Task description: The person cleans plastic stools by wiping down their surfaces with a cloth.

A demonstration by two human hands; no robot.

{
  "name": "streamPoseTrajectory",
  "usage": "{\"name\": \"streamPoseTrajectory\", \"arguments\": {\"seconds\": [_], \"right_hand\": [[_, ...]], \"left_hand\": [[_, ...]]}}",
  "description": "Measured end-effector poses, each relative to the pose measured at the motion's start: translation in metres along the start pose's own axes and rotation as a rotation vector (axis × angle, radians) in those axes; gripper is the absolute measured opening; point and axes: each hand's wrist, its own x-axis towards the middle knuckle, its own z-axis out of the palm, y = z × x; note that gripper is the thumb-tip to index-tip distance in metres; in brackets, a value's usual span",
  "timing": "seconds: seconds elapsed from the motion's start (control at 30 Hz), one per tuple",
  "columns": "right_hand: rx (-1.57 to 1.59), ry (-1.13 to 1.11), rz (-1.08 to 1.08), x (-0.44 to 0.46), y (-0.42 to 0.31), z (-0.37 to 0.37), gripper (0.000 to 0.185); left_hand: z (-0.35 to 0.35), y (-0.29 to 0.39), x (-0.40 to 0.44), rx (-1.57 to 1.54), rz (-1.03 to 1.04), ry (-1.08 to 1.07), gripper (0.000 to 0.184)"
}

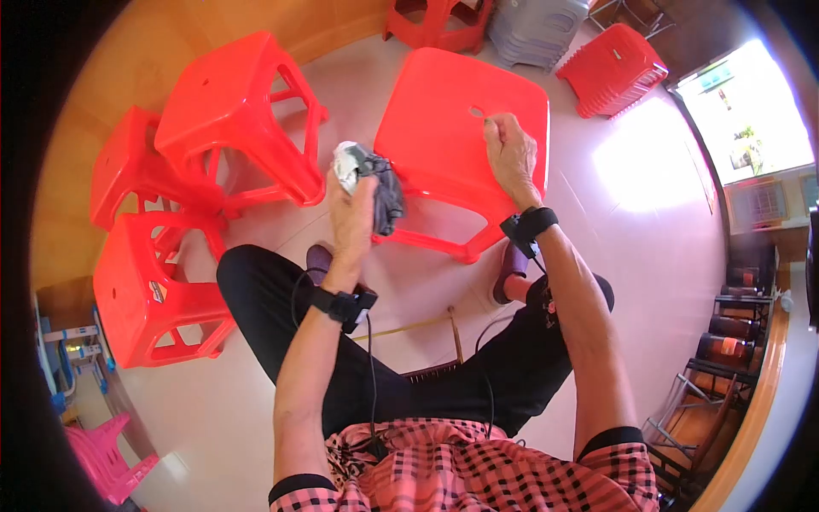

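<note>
In front of my knees stands a red plastic stool (439,102) with a small hole in its seat. My left hand (348,224) is closed around a crumpled grey and white cloth (388,198), held beside the stool's left edge. Over the right part of the seat, close to the hole, is my right hand (512,158) with its fingers curled together. A tiny green spot shows at its fingertips; what it is, I cannot make out.
Several red stools stand at the left, one of them upright nearby (217,85). Behind are a grey stool stack (533,30) and a red stool stack (612,68). A pink chair (111,456) is at lower left. Folded chairs (725,350) line the right wall.
</note>
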Motion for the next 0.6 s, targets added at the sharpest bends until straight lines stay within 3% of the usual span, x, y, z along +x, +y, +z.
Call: {"name": "streamPoseTrajectory", "arguments": {"seconds": [0.07,0.13,0.27,0.47,0.53,0.6], "right_hand": [[-0.121,-0.018,0.082,0.005,0.005,0.008,0.019],[-0.218,-0.025,-0.043,0.002,0.004,0.011,0.025],[-0.309,-0.097,-0.003,0.001,-0.007,0.010,0.026],[-0.346,-0.047,-0.116,-0.002,-0.008,0.012,0.021],[-0.376,-0.115,-0.042,0.000,-0.011,0.010,0.030],[-0.372,-0.107,-0.057,0.000,-0.011,0.010,0.030]], "left_hand": [[0.001,-0.027,0.008,0.039,-0.005,0.031,0.046],[0.002,-0.046,0.010,0.353,0.282,0.108,0.053],[0.004,-0.068,0.002,0.467,0.419,0.191,0.061],[0.001,-0.083,-0.018,0.586,0.275,0.272,0.062],[-0.010,-0.113,-0.018,0.599,0.240,0.294,0.062],[-0.028,-0.152,-0.019,0.381,0.224,0.339,0.061]]}}
